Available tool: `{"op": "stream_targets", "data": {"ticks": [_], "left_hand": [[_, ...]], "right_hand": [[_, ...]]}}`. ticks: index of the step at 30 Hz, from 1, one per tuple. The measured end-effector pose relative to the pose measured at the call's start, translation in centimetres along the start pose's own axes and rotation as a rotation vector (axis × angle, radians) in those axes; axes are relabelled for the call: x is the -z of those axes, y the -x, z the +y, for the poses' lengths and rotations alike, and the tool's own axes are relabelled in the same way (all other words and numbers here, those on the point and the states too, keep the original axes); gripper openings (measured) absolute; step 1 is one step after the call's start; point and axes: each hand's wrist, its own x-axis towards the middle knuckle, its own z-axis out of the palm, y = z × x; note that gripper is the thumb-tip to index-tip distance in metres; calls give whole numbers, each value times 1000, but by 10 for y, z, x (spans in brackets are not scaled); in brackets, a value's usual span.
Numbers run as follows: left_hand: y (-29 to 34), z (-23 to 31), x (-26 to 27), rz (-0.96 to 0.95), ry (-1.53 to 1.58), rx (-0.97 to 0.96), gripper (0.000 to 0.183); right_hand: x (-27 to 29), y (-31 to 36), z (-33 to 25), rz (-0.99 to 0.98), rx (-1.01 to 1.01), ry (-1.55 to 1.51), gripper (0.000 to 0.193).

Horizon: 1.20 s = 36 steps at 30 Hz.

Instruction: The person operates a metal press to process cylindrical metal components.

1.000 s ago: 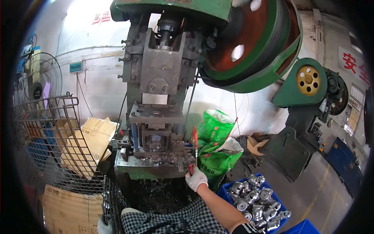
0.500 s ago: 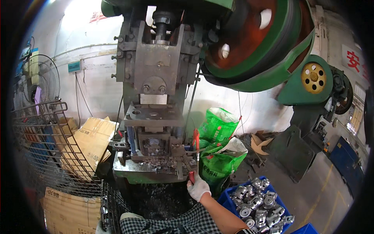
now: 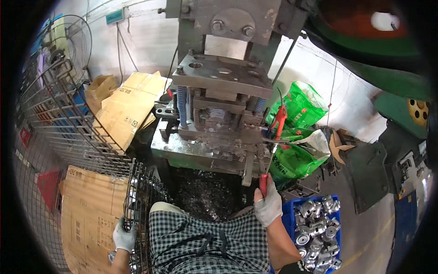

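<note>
In a white glove, my right hand (image 3: 268, 206) is closed round the red handle of a screwdriver-like tool (image 3: 263, 183). Its thin metal shaft points up beside the right end of the press die (image 3: 223, 118). Small metal scraps (image 3: 205, 147) litter the die's front ledge. My left hand (image 3: 124, 237), also gloved, is at the inner edge of the wire basket (image 3: 132, 201), thumb and forefinger apart. Its other fingertips are partly hidden by the wires. Shiny metal parts show through the mesh near it.
A red air gun (image 3: 279, 119) hangs right of the die, before green bags (image 3: 296, 157). At my right stands a blue crate (image 3: 288, 208) heaped with silver metal housings (image 3: 315, 233). Cardboard (image 3: 91, 214) lines the basket. Dark scrap (image 3: 205, 196) lies below the press.
My view has tipped down and shifted left, so the press sits higher. My left hand has come into view at the basket. The right hand still grips the red-handled tool.
</note>
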Motion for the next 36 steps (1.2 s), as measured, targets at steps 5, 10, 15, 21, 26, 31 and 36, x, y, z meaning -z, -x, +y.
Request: {"op": "stream_targets", "data": {"ticks": [5, 10, 15, 21, 26, 31, 36], "left_hand": [[3, -5, 8, -135, -28, 68, 51], [11, 12, 23, -162, 4, 71, 60], [3, -16, 7, -124, 3, 23, 59], [2, -17, 3, -102, -65, 32, 64], [6, -12, 5, -92, -60, 25, 64], [4, -5, 6, -103, -89, 62, 64], [0, -1, 5, -125, -46, 8, 65]], "right_hand": [[3, 8, -8, -53, -83, 36, 64], [3, 7, -11, 9, -83, 69, 61], [5, 0, -20, -12, -141, 104, 56], [4, 1, -17, -11, -129, -35, 58], [2, 1, -13, -26, -131, 119, 57], [3, 3, -9, -3, -52, 72, 62], [7, 2, -7, -22, -105, 117, 63]]}}
